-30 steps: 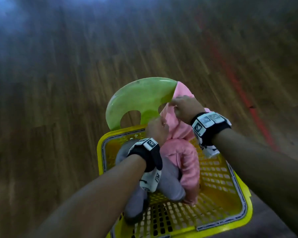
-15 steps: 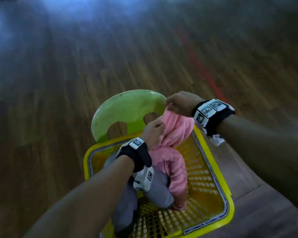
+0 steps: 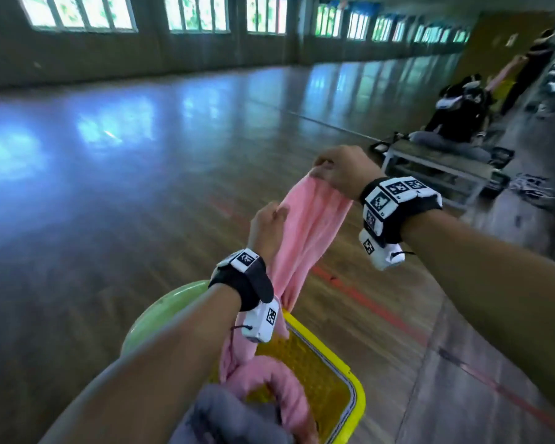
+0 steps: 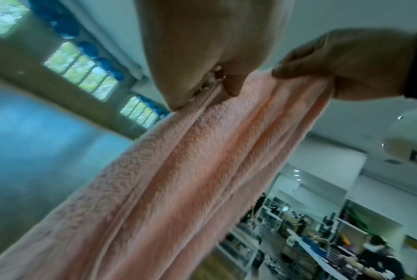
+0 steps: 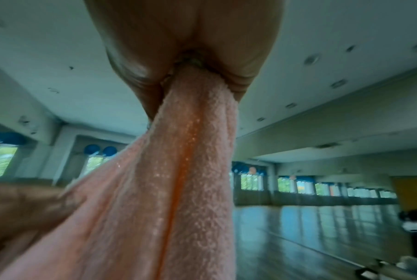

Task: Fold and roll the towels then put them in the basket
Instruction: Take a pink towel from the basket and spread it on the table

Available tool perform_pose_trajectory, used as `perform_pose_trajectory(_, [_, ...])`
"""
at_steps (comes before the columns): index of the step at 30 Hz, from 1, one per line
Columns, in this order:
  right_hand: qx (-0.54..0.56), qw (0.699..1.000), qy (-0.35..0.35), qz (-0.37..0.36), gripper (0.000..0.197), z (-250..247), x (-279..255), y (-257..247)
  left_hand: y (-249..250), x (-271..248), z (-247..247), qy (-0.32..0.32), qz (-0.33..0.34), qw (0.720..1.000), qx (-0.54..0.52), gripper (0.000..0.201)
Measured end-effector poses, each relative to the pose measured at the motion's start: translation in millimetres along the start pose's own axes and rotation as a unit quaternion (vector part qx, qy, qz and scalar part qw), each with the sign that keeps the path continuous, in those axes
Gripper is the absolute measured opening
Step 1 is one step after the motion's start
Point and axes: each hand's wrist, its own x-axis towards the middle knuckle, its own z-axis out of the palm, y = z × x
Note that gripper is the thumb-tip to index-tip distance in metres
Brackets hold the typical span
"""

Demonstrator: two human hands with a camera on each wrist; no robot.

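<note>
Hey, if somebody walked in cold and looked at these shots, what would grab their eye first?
Most striking is the pink towel, stretched up from the yellow basket at the bottom of the head view, its top edge pinched by the left hand and the right hand. Next come a grey towel bunched in the basket and the glossy wooden floor mirroring the windows.

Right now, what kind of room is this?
Probably a large hall or gym used as a workspace: a wide polished wooden floor with a painted red line, a long row of windows, and another person seated at a low bench.
</note>
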Motion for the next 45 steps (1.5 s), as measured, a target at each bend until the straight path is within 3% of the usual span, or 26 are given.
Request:
perform_pose_trajectory(5, [-0.005,0.986,0.153,0.069,0.015,-113,-50,34,145,32,5,-0.029,0.153,0.987,-0.029,0.036])
perform_pose_trajectory(11, [-0.047,0.950,0.286,0.115,0.021,-240,-130,84,299,19,57,-0.101,0.328,0.939,0.027,0.043])
perform_pose_trajectory(16, [-0.033,0.937,0.327,0.118,0.022,-300,-219,116,380,-33,126,-0.116,0.381,0.916,-0.045,0.022])
perform_pose_trajectory(19, [0.046,0.951,0.286,0.112,0.022,-298,-266,136,411,-75,170,-0.161,0.404,0.898,-0.067,0.021])
perform_pose_trajectory(22, [0.156,0.938,0.293,0.103,0.019,-286,-300,159,427,-119,214,-0.223,0.434,0.872,-0.030,0.020])
perform_pose_trajectory(25, [0.257,0.891,0.352,0.128,0.023,-281,-333,184,422,-147,243,-0.233,0.439,0.866,-0.050,0.019])
perform_pose_trajectory(29, [0.221,0.891,0.376,0.126,0.025,-285,-364,192,383,-167,272,-0.269,0.409,0.869,-0.081,0.017])
perform_pose_trajectory(31, [0.207,0.891,0.380,0.137,0.029,-285,-369,196,368,-176,286,-0.291,0.376,0.875,-0.097,0.017])
perform_pose_trajectory(34, [0.202,0.890,0.380,0.150,0.029,-278,-373,203,367,-179,296,-0.306,0.247,0.899,-0.192,0.021])
perform_pose_trajectory(36, [0.214,0.887,0.380,0.152,0.027,-273,-379,208,371,-179,295,-0.350,0.203,0.884,-0.234,0.024])
perform_pose_trajectory(40, [0.235,0.884,0.372,0.156,0.026,-267,-391,216,375,-186,285,-0.440,0.270,0.839,-0.173,0.018])
perform_pose_trajectory(45, [0.303,0.869,0.347,0.179,0.030,-232,-419,210,377,-177,283,-0.341,0.273,0.879,-0.191,0.020])
